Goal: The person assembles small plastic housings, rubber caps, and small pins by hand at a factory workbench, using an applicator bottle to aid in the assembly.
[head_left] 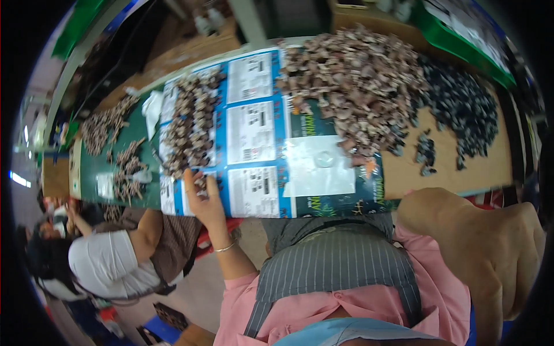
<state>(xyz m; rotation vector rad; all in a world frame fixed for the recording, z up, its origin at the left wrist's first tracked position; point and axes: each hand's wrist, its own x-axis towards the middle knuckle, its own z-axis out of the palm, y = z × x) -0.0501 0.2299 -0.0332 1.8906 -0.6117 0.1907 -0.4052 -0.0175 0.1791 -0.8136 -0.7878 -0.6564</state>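
My left hand (pixel 205 202) is at the near end of two lined-up rows of small brown-grey moulded pieces (pixel 193 124). Its thumb and fingers close around a few small brown pieces (pixel 200 183) there. Under the rows lie blue-and-white printed card sheets (pixel 251 132), stacked or side by side. My right hand (pixel 485 248) is raised close to the camera at the right, big in view, with its fingers bent downward. What it holds, if anything, is hidden.
A large heap of brown-grey pieces (pixel 363 81) covers the table's far middle, with black pieces (pixel 464 109) to its right. A clear plastic sheet (pixel 320 166) lies on dark green printed card. Smaller piles (pixel 109 124) sit at left. Another person (pixel 115 259) sits to my left.
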